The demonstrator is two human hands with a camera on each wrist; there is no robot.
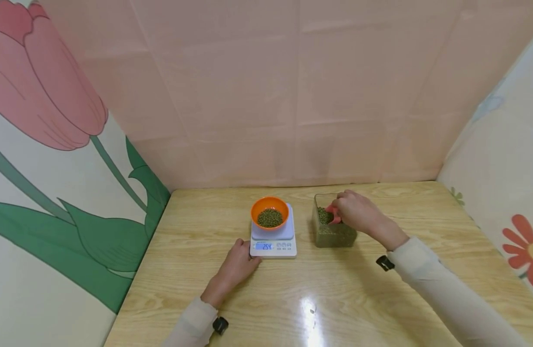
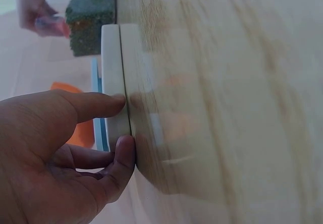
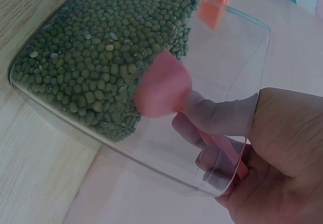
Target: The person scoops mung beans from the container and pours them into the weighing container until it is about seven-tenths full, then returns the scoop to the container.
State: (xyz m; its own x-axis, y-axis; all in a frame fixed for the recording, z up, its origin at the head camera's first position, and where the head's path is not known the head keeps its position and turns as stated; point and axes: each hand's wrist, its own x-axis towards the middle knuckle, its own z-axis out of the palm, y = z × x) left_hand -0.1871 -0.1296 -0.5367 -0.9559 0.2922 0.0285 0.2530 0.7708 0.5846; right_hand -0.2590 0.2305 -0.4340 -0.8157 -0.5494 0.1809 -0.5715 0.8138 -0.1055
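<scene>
A white kitchen scale (image 1: 272, 247) with a lit display carries an orange bowl (image 1: 254, 212) that has green mung beans (image 1: 269, 218) in it. My left hand (image 1: 238, 264) holds the scale's front left corner; in the left wrist view the thumb lies on its front edge, with the other fingers curled at the corner. To the right stands a clear square container (image 1: 335, 239) partly filled with mung beans (image 3: 96, 52). My right hand (image 1: 357, 210) reaches over its rim and grips the handle of a pink scoop (image 3: 164, 85), whose bowl is dipped into the beans.
The wood-grain table (image 1: 197, 212) bears the scale and, a short way right of it, the container. A pinkish sheet (image 1: 301, 96) hangs along the table's back edge. Walls with painted flowers flank it on the left (image 1: 118, 226) and right (image 1: 500, 193).
</scene>
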